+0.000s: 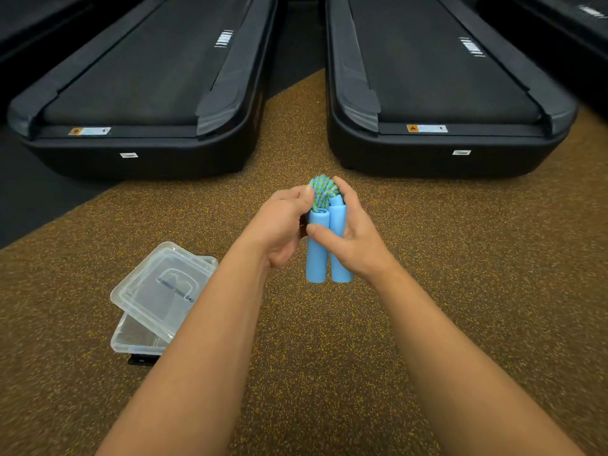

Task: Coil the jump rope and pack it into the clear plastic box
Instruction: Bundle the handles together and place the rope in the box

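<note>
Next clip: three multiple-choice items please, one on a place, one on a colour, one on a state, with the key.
1. Where is the clear plastic box? A. On a treadmill. B. On a shelf. C. On the floor.
2. What colour are the handles of the jump rope? A. Red. B. Light blue. C. Black.
3. How does the box's lid sit? A. Askew, leaving a gap. B. Snapped on squarely. C. Removed entirely.
Key: 1 C, it rests on the speckled floor at lower left. 2 B, both handles, held between left hand and right hand, are light blue. 3 A, the lid lies rotated, one box corner uncovered.
</note>
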{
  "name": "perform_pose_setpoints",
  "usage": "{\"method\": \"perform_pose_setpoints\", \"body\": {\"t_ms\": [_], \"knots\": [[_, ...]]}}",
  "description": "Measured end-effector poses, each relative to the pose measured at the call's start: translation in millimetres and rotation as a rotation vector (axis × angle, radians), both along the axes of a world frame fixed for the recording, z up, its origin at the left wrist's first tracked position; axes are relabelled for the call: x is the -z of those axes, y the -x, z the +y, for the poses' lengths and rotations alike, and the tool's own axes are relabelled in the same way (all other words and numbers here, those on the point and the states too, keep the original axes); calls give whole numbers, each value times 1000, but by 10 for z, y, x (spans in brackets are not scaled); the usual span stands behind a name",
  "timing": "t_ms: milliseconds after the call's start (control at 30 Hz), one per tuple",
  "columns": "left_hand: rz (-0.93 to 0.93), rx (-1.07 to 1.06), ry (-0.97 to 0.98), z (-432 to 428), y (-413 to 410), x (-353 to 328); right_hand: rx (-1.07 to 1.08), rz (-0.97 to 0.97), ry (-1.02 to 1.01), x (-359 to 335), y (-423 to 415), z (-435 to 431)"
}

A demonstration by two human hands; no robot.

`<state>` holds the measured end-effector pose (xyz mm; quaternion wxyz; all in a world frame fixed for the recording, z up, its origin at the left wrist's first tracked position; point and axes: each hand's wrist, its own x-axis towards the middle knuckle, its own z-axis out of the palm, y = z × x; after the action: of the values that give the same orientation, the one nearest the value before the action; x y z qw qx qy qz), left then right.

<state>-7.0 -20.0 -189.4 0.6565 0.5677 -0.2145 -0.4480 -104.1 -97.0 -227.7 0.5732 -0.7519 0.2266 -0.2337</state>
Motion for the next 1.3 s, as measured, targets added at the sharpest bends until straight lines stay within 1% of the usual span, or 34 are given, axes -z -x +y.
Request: {"method": "perform_pose_setpoints", "body": {"t_ms": [133,233,533,633,833,1100,1300], "knots": [[-39,-16,-38,12,-23,-9,-22,-20,-72,24,16,-26],[-50,-96,-43,-13,-19,3,-40,-64,-151,34,31,-54],[18,-341,-25,-73,50,41,-28,-161,-275,59,36,-40],[0,-379,-24,-69,76,54,-20,-166,-307,55,33,-34],[-36,-371,-23,10,92,17,-21,-161,-304,40,-5,10],[-67,-463,-62,190,85,-59,-6,-161,-276,-49,-99,196],[-83,-447,-92,382,-19,-71,-14,-148,-295,-59,-217,379]]}}
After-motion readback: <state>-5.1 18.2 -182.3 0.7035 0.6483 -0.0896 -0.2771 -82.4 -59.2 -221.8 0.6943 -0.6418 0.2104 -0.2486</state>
